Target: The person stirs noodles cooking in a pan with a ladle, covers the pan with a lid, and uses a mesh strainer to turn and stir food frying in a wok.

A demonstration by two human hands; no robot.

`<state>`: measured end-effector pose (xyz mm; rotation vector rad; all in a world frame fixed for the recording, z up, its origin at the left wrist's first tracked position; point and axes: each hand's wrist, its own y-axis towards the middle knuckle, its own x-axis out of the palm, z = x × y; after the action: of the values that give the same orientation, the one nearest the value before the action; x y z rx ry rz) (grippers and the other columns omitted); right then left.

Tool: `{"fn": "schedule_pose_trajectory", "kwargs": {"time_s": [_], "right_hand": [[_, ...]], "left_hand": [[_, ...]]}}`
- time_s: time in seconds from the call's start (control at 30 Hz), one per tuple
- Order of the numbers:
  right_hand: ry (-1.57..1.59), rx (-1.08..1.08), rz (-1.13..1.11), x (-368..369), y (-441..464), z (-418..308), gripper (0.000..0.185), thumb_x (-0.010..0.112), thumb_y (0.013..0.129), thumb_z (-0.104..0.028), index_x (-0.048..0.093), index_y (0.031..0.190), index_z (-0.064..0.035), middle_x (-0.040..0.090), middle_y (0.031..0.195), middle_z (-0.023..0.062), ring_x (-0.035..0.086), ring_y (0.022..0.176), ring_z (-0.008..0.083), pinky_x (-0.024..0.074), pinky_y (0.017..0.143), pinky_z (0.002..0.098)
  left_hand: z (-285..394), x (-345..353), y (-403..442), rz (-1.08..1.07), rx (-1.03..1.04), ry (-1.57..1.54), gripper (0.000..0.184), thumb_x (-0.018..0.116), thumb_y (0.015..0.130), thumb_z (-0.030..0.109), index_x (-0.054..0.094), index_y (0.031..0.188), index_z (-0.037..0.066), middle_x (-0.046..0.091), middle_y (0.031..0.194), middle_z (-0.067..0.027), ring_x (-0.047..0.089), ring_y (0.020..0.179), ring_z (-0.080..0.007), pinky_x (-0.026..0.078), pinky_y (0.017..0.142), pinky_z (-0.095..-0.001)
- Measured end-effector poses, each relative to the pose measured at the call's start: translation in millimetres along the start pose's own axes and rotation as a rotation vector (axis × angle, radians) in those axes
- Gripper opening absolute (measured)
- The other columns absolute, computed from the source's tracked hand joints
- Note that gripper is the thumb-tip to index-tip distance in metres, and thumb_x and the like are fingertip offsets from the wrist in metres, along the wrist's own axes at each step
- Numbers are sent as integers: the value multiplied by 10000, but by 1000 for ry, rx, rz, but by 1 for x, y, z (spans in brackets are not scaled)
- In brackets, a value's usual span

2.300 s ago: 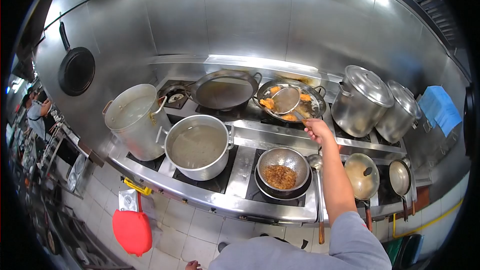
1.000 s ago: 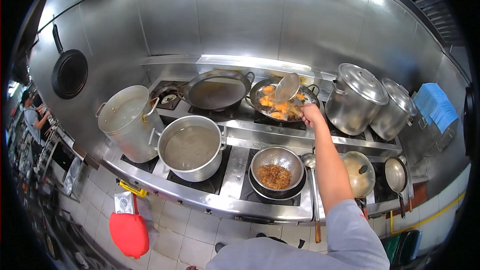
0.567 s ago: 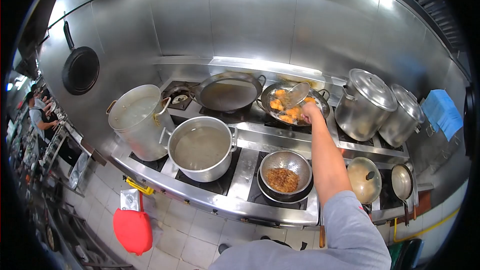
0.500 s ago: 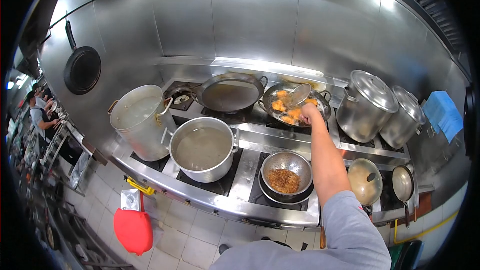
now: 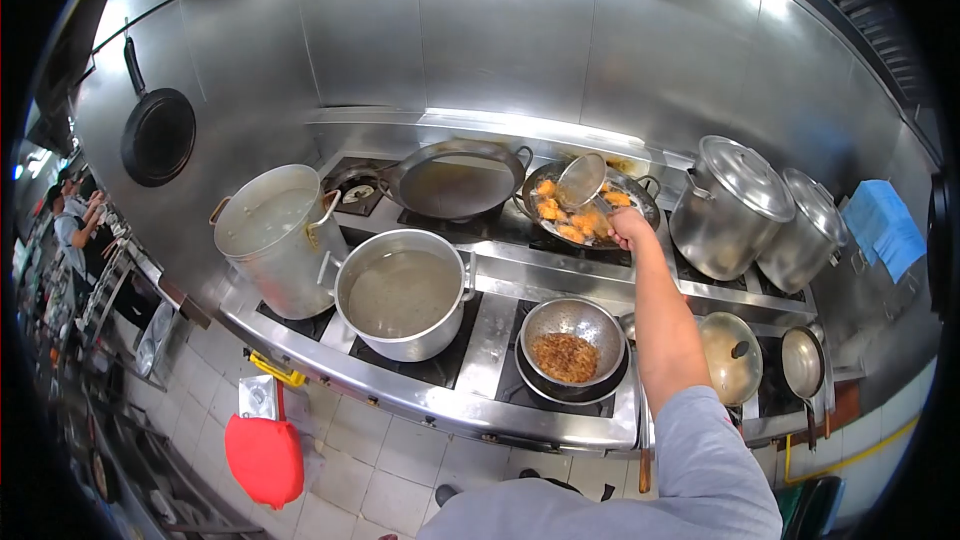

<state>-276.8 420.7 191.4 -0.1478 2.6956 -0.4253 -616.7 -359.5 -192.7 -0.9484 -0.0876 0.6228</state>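
Observation:
My right hand [image 5: 629, 228] is closed around the handle of a wire-mesh skimmer [image 5: 582, 181]. The skimmer's round head is tilted over a wok [image 5: 640, 230] on the back row of burners. Orange-brown fried pieces [image 5: 551, 210] lie in the wok, some beside the mesh and some close to my fingers. Below my forearm, a perforated metal colander [image 5: 557, 319] rests in a dark pan and holds browned crispy bits [image 5: 565, 357]. My left hand does not show.
Left of the wok is a wide pan of dark liquid [image 5: 455, 188]. Two large pots [image 5: 398, 348] [image 5: 275, 270] hold cloudy liquid. Lidded stockpots [image 5: 725, 230] stand right, near a blue cloth [image 5: 884, 230]. A glass-lidded pan [image 5: 728, 365] sits in front. People [image 5: 75, 225] work far left.
The skimmer head has moved slightly left and up and turned more upright over the wok. My right hand has shifted a little right. The view has moved slightly.

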Motion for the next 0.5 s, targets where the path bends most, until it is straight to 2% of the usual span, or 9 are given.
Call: {"fn": "schedule_pose_trajectory", "kwargs": {"time_s": [0.37,0.43,0.5], "right_hand": [[-87,-51,45,7,2,3,204,403,853,-72,556,985,-94,517,584,26,426,408,99,314,332,276],[-211,-54,-36,5,1,3,205,433,845,-65,550,1011,-91,498,577,17,418,412,94,308,334,278],[-138,-39,-63,0,-11,-4,216,453,846,-72,545,1040,-95,496,581,11,410,411,89,302,336,266]], "left_hand": [[5,-2,13,19,-16,-152,455,461,930,355,459,1246,29,590,1052,-156,605,805,-253,528,640,-379],[0,-2,10,-7,-57,-97,459,468,930,362,458,1248,31,588,1046,-159,603,807,-257,530,650,-380],[-13,-2,8,-27,-6,-87,462,472,929,365,459,1245,29,585,1046,-159,603,805,-259,531,649,-380]]}}
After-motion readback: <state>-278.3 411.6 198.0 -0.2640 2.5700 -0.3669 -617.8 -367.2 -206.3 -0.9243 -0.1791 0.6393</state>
